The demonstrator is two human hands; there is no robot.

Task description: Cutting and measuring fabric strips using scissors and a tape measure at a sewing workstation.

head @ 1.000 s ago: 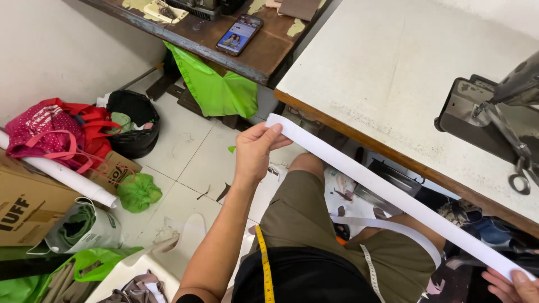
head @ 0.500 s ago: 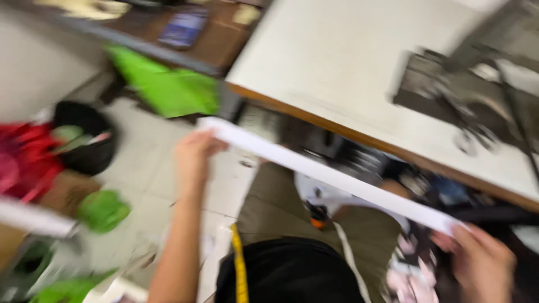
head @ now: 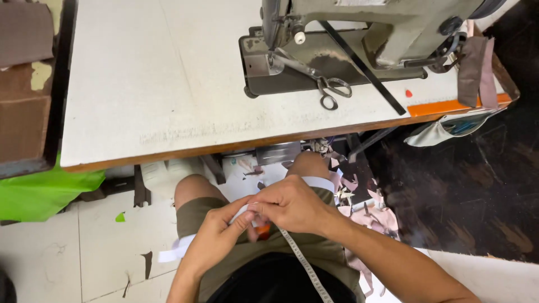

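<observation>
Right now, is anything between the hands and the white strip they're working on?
Nothing visible: the left hand and the right hand both pinch the white strip directly over the lap. A measuring tape hangs just beneath.

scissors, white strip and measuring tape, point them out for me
scissors (head: 328, 90), head view, on the handle loops, lying on the table by the sewing machine
white strip (head: 175, 248), head view, on the loose end left of the left hand
measuring tape (head: 306, 265), head view, on its mid length over the lap

Both hands' grip (head: 255, 216) on white strip (head: 178, 248)
</observation>
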